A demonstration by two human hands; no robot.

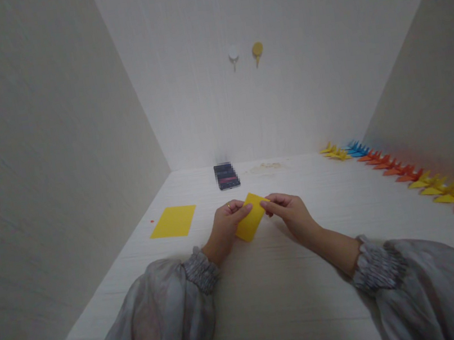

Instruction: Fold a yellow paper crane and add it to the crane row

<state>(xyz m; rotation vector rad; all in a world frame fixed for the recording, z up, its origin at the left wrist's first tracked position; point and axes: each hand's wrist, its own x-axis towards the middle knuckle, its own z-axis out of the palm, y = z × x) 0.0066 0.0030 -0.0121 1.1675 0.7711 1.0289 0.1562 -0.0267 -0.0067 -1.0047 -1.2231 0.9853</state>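
Both hands' fingers (246,208) around folded yellow paper (251,224), above table (270,288).

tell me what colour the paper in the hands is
Yellow. The paper pinched between the left hand and right hand shows best in the head view.

I read this as a small indoor craft station, likely set up in a home or a recording booth. A white wood-grain surface (268,277) is boxed in by plain pale walls (34,136) on three sides. Two adhesive hooks (246,53), one white and one yellow, sit on the back wall. A row of folded paper figures (415,176) in yellow, blue and orange lines the right edge. A flat yellow sheet (173,222) lies at left.
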